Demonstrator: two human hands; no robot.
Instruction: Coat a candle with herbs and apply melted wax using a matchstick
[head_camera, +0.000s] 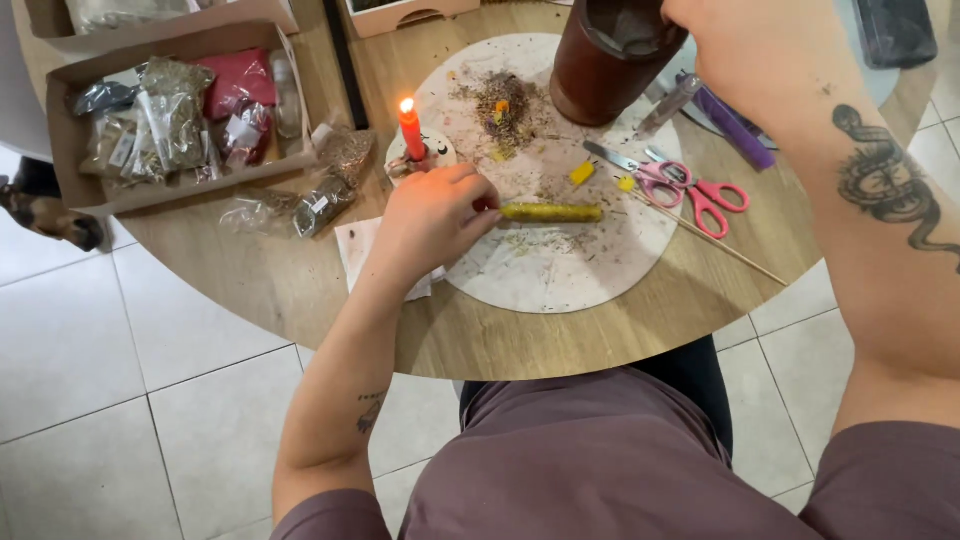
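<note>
On the round white mat, the left hand pinches the yellow candle lying below the herb pile, right of the lit orange candle; the right hand grips the brown cup above pink scissors.

The bench is pale wood-look laminate, smooth, with a soft satin sheen. Under the left fingers lies a round sheet that looks like matt white paper, dusty with dried herb crumbs. The yellow candle those fingers touch is waxy but rough, coated in gritty bits. Just beyond them, the lit orange candle is smooth glossy wax. The scissors, off to the right, have shiny metal blades and glossy pink plastic handles. The right hand grips a brown tumbler, matt-looking plastic. Further left, a plain cardboard box holds crinkly clear plastic bags.
</note>
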